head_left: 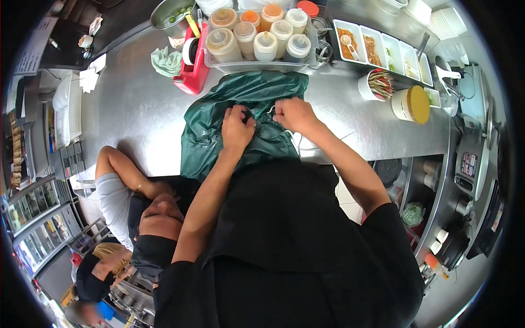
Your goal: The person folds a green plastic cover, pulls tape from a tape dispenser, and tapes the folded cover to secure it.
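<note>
Stainless steel is shining all across the counter (pixel 126 104), a clear bin (pixel 257 67) of squeeze bottles (pixel 265 46) is standing along its far side, and a co-worker (pixel 112 197) is leaning in at our left. Dark green fabric (pixel 210 104) is lying rumpled right in front of us, its far edge reaching close to the bin and its near part lying by our black clothing (pixel 306 229). Both our hands are resting around its middle, apart from each other. Our left hand (pixel 237 127) is lying on the folds with its fingers bent downward; whether they are gripping, we cannot tell. Our right hand (pixel 293 113) is resting with its fingers curled at a white cord (pixel 270 110), and we cannot tell whether it is pinching it. Judging by the sheen and loose creases, we are probably handling something light, soft and rather slippery, prone to sliding on the counter. We would be holding it best by a gathered fold rather than a single flat layer, and by the cord close to the fabric.
</note>
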`<state>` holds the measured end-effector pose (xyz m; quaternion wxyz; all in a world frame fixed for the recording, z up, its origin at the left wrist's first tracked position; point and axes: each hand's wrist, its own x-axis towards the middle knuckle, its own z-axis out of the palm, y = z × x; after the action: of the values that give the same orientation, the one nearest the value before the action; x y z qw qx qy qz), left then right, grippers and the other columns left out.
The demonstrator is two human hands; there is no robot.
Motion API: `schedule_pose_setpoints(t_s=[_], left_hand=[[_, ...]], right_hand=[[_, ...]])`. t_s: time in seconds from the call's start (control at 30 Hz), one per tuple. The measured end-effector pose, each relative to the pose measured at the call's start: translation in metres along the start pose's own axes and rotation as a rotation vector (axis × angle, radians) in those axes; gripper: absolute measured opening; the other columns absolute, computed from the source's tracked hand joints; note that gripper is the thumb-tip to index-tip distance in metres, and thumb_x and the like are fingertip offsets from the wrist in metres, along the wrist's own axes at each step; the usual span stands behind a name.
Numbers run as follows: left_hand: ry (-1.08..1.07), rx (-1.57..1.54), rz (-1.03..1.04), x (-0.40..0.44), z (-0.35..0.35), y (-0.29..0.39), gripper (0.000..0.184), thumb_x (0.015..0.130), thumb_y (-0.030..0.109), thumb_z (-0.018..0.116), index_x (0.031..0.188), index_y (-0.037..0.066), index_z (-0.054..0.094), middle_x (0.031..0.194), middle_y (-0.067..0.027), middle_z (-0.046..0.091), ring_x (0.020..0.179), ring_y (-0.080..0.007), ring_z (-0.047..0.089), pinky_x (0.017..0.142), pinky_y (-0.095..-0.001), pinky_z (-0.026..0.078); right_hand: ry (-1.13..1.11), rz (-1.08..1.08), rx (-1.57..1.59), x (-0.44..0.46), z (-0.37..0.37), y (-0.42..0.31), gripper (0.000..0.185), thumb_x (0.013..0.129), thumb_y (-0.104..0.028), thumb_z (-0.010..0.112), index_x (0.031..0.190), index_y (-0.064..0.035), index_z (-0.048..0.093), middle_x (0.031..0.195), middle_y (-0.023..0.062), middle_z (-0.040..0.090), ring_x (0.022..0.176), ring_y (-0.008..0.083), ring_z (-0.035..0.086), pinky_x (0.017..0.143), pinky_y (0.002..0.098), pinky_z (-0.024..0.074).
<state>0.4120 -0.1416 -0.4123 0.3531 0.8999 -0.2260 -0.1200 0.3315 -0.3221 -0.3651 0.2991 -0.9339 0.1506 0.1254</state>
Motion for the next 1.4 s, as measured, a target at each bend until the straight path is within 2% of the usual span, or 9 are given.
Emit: schedule_pose_setpoints(t_s=[0.07,0.23,0.33,0.53,0.67,0.73,0.87,1.1,1.4], left_hand=[[0.027,-0.016,0.003,-0.005,0.001,0.003,0.038,0.068,0.021,0.080,0.095,0.004,0.059,0.092,-0.0145,0.058,0.085,-0.0327,0.060,0.075,-0.0428,0.050],[-0.026,0.203,0.024,-0.030,-0.010,0.032,0.035,0.075,0.025,0.075,0.100,0.003,0.065,0.095,-0.0174,0.059,0.093,-0.0357,0.058,0.082,-0.0444,0.047],[-0.174,0.089,0.023,-0.033,-0.009,0.023,0.033,0.076,0.026,0.075,0.095,0.000,0.065,0.090,-0.0182,0.061,0.092,-0.0358,0.058,0.082,-0.0435,0.047],[-0.167,-0.347,-0.184,-0.052,-0.028,0.034,0.033,0.078,0.024,0.075,0.099,0.001,0.063,0.089,-0.0155,0.062,0.090,-0.0310,0.058,0.081,-0.0425,0.046],[-0.138,0.088,-0.014,-0.067,-0.046,0.056,0.043,0.073,0.030,0.080,0.103,0.004,0.063,0.101,-0.0121,0.059,0.101,-0.0299,0.055,0.088,-0.0429,0.042],[-0.137,0.206,0.055,-0.069,-0.041,0.057,0.045,0.067,0.029,0.083,0.097,0.002,0.064,0.089,-0.0108,0.062,0.087,-0.0265,0.060,0.079,-0.0390,0.047],[-0.204,0.056,-0.051,-0.068,-0.035,0.047,0.038,0.069,0.021,0.081,0.096,0.001,0.064,0.089,-0.0109,0.064,0.079,-0.0225,0.062,0.073,-0.0336,0.050],[-0.261,-0.263,-0.323,-0.071,-0.046,0.043,0.038,0.072,0.008,0.079,0.103,0.002,0.059,0.085,-0.0083,0.064,0.076,-0.0146,0.060,0.069,-0.0271,0.049],[-0.414,-0.503,-0.331,-0.066,-0.057,0.033,0.042,0.076,0.003,0.076,0.111,0.002,0.053,0.083,-0.0024,0.060,0.071,-0.0078,0.054,0.065,-0.0203,0.044]], right_hand=[[-0.038,-0.016,-0.169,-0.015,0.015,0.004,0.028,0.073,-0.028,0.076,0.088,-0.0065,0.066,0.084,0.0144,0.068,0.084,0.0335,0.066,0.070,0.0448,0.0526],[0.283,-0.139,0.096,-0.048,0.017,-0.007,0.054,0.063,-0.023,0.084,0.108,-0.0062,0.060,0.090,0.0147,0.068,0.087,0.0337,0.065,0.073,0.0418,0.0527],[0.181,-0.167,0.318,-0.055,0.029,-0.003,0.058,0.063,-0.022,0.085,0.112,-0.0047,0.058,0.090,0.0177,0.066,0.089,0.0343,0.065,0.073,0.0417,0.0517],[-0.014,-0.006,0.716,-0.063,0.037,0.010,0.047,0.066,-0.021,0.082,0.103,-0.0004,0.062,0.077,0.0106,0.064,0.076,0.0220,0.063,0.070,0.0350,0.0498],[-0.160,-0.040,0.846,-0.054,0.046,0.030,0.026,0.072,-0.020,0.080,0.083,-0.0008,0.067,0.072,0.0035,0.061,0.071,0.0122,0.055,0.069,0.0274,0.0454],[-0.127,-0.135,1.000,-0.047,0.043,0.034,0.017,0.078,-0.015,0.075,0.086,-0.0013,0.067,0.074,0.0027,0.062,0.072,0.0104,0.055,0.068,0.0277,0.0453],[-0.046,-0.050,0.879,-0.037,0.037,0.043,0.014,0.083,-0.014,0.071,0.081,-0.0014,0.065,0.071,0.0019,0.063,0.069,0.0093,0.055,0.063,0.0280,0.0453],[0.174,-0.080,0.662,-0.029,0.030,0.038,0.011,0.082,-0.011,0.068,0.081,-0.0011,0.064,0.076,0.0135,0.066,0.070,0.0261,0.063,0.066,0.0361,0.0478],[-0.077,-0.323,0.584,-0.039,0.004,0.054,0.029,0.079,-0.010,0.072,0.107,-0.0069,0.066,0.087,0.0108,0.069,0.080,0.0251,0.065,0.074,0.0348,0.0493]])
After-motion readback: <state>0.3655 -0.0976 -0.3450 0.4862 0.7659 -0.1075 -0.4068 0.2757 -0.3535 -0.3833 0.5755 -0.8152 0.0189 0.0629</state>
